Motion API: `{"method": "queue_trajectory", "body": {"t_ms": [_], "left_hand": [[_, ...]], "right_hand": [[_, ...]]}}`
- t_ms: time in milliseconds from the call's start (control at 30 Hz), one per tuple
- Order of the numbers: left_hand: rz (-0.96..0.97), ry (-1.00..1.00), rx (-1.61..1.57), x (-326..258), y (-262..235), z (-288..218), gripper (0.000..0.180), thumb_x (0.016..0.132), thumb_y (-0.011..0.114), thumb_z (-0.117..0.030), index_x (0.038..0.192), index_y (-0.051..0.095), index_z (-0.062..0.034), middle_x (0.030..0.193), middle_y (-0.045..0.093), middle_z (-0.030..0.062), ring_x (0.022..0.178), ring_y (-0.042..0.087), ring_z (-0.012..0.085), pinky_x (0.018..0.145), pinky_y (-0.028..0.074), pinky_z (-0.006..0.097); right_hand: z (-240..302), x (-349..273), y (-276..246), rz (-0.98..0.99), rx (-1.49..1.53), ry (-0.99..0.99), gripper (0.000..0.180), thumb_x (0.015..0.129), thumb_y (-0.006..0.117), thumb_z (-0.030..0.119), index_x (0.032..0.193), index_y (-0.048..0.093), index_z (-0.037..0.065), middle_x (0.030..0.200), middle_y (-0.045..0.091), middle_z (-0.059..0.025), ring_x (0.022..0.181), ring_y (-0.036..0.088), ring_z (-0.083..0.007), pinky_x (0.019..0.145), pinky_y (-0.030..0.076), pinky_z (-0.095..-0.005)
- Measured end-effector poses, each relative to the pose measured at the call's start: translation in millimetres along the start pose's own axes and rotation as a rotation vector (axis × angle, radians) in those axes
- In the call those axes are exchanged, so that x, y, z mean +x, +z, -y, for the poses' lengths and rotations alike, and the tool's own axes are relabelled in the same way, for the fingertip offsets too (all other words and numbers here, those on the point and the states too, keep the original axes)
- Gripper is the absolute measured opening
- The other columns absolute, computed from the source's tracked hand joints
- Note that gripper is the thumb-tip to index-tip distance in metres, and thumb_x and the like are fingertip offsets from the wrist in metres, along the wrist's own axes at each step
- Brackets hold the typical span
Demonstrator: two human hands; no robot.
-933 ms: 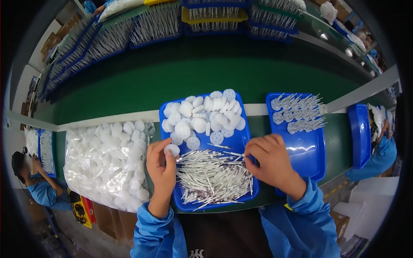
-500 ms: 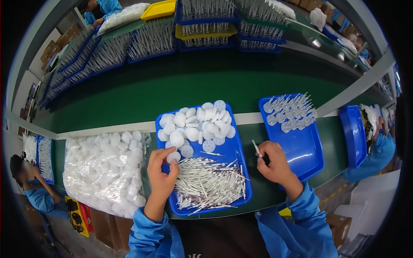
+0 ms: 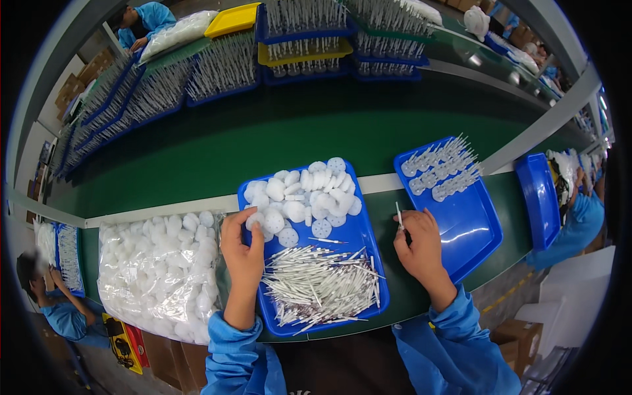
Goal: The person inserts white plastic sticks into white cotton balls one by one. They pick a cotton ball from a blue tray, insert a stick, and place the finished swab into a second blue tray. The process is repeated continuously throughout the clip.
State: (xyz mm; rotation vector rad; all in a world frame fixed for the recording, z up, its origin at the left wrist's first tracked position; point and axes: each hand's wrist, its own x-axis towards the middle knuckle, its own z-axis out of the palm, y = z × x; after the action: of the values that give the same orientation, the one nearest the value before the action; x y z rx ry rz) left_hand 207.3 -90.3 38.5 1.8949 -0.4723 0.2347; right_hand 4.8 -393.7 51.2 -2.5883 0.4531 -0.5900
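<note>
My left hand [image 3: 240,247] is closed at the fingertips on a white round disc [image 3: 255,220], at the left edge of a blue tray [image 3: 359,230]. More white discs [image 3: 322,191], some with small holes, are heaped in the far part of that tray. In its near part lies a pile of thin white sticks [image 3: 319,286] with dark tips. My right hand [image 3: 419,247], right of this tray, pinches one thin white stick [image 3: 399,214], held nearly upright. Just beyond it, a second blue tray [image 3: 464,243] carries rows of discs with sticks standing in them [image 3: 442,168].
A clear plastic bag of white discs [image 3: 158,273] lies at the left. Trays of standing sticks [image 3: 224,66] line the far side of the green table [image 3: 289,131]. Another blue tray [image 3: 538,204] sits at the right, near a co-worker's blue sleeve [image 3: 576,234]. A metal post [image 3: 546,125] slants beside it.
My left hand has moved slightly left and away from me with the disc. The stick in my right hand has turned more upright. The whole view has shifted slightly.
</note>
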Motion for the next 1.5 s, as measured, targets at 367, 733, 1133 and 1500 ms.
{"method": "queue_trajectory", "body": {"t_ms": [367, 733, 1133, 1500], "left_hand": [[0.173, 0.128, -0.161, 0, -9, -64, 0.036, 0.090, 0.080, 0.004, 0.125, 0.079, -0.0032, 0.112, 0.075, 0.0123, 0.096, 0.071, 0.0207, 0.083, 0.057, 0.031], [0.358, 0.172, -0.171, -11, 17, -62, 0.044, 0.087, 0.081, 0.008, 0.130, 0.079, -0.0053, 0.113, 0.070, 0.0097, 0.096, 0.071, 0.0183, 0.082, 0.059, 0.030], [0.351, -0.017, -0.325, -14, 8, -41, 0.036, 0.084, 0.076, 0.013, 0.112, 0.086, -0.0077, 0.115, 0.061, 0.0102, 0.101, 0.068, 0.0212, 0.090, 0.057, 0.033], [0.267, -0.351, -0.722, -19, 13, -59, 0.036, 0.096, 0.074, 0.011, 0.131, 0.074, -0.0002, 0.119, 0.066, 0.0092, 0.110, 0.071, 0.0169, 0.098, 0.060, 0.031]], "right_hand": [[80, 32, -13, -0.065, 0.103, -0.319, 0.011, 0.083, 0.077, 0.013, 0.094, 0.076, 0.015, 0.113, 0.073, -0.0042, 0.107, 0.071, -0.0251, 0.120, 0.040, -0.0616], [109, 52, 29, 0.136, 0.146, -0.369, 0.016, 0.077, 0.082, 0.013, 0.093, 0.077, 0.012, 0.107, 0.068, -0.0042, 0.094, 0.067, -0.0242, 0.104, 0.052, -0.0490], [95, 46, 24, 0.277, 0.997, -0.167, 0.024, 0.090, 0.071, -0.008, 0.110, 0.082, -0.001, 0.105, 0.077, -0.0154, 0.083, 0.076, -0.0184, 0.074, 0.061, -0.0318], [103, 46, 35, 0.132, 0.629, -0.147, 0.026, 0.086, 0.086, -0.006, 0.109, 0.081, 0.004, 0.096, 0.082, -0.0113, 0.073, 0.077, -0.0157, 0.067, 0.061, -0.0288]]}}
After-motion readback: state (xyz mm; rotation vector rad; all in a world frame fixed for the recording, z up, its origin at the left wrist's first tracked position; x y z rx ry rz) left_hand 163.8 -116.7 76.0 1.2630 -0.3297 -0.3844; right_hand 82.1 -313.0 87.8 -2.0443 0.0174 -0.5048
